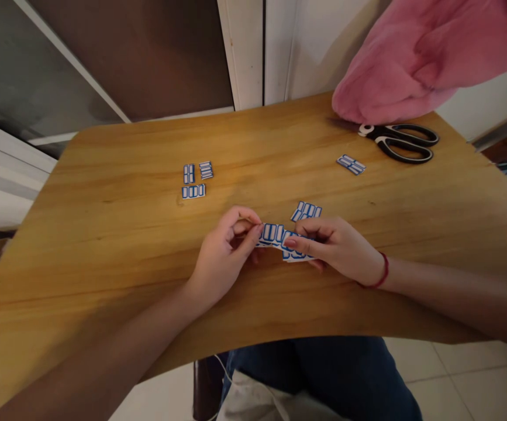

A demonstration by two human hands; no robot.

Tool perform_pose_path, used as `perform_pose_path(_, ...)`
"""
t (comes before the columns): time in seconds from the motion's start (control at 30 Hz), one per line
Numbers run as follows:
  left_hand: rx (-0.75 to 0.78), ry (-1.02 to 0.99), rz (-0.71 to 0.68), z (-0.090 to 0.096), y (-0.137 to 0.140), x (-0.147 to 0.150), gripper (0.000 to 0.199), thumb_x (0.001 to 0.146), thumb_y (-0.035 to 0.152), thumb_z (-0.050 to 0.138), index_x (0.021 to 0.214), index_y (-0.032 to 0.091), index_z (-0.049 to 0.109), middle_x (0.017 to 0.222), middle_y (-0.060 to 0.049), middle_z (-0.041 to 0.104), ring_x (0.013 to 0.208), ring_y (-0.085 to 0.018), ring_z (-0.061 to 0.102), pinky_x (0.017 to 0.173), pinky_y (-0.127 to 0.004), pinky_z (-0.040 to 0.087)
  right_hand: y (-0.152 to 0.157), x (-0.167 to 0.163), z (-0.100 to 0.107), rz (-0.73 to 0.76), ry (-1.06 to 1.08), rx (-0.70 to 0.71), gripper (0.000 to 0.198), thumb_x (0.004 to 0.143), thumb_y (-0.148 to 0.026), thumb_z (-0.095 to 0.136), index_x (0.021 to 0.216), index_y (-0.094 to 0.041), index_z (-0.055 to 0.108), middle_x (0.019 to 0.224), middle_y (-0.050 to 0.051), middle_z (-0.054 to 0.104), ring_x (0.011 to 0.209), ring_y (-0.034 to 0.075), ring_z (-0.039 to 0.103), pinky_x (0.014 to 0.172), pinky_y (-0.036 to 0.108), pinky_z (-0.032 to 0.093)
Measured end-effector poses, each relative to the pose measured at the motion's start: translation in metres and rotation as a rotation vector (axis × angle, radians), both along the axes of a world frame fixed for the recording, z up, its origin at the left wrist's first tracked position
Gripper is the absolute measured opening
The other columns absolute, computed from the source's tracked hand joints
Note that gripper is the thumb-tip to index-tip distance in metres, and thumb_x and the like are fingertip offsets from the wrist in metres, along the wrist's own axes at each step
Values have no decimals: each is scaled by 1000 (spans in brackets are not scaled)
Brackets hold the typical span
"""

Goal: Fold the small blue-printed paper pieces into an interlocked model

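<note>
Between thumb and fingers, my left hand [224,251] pinches the left end of a small label piece [272,233], white with blue-outlined boxes. A stack of similar label pieces [295,255] is gripped by my right hand [338,248], its thumb lying on top. The two overlap near the right thumb, and my fingers cover part of them. Just beyond the right hand, another label piece [306,210] lies on the table, partly hidden by the fingers. Farther off to the left sit a few small label pieces [193,191] close together.
The wooden table [117,234] has a curved front edge over my lap. Black-handled scissors [404,142] rest at the back right, below a pink plush cloth [402,70]. One label piece [351,164] lies near them. A wall and glass panels stand behind.
</note>
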State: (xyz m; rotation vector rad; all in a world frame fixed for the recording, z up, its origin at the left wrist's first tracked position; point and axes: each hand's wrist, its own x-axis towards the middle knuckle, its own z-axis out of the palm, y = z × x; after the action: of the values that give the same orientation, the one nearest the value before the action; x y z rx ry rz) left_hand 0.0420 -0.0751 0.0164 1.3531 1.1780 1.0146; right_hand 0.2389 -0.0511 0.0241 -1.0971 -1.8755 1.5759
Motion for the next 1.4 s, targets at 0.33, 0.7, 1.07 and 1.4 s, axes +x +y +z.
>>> perform_pose_path(0.33,-17,-58,8,3,0,-1,12,88,30,55,90,20,48,66,5,61,51,-9,57,52,-20,49,-1,2,-1,45,17,6,47,84,-51,56,55,-16,43,41,-7,40,37,3,37,37,16,25)
perform_pose_path(0.7,-52,-37,-90,9,-12,5,16,84,33,61,89,20,53,70,2,66,56,-9,61,54,-17,50,-3,-2,-1,-5,-126,76,48,82,-54,56,55,-17,45,38,-6,42,36,4,37,38,19,24)
perform_pose_path(1.07,-130,-111,-69,6,-6,6,16,82,29,64,86,19,52,68,2,65,61,-11,63,56,-21,55,-1,-1,-1,13,-87,42,49,82,-54,56,54,-17,42,38,-6,42,36,4,38,38,17,26)
perform_pose_path(1.4,36,89,-3,0,-7,0,11,88,30,54,94,21,52,69,4,61,53,-9,58,52,-19,48,-2,-1,-1,-35,-55,53,52,82,-57,55,52,-18,39,37,-7,34,34,3,30,36,18,21)
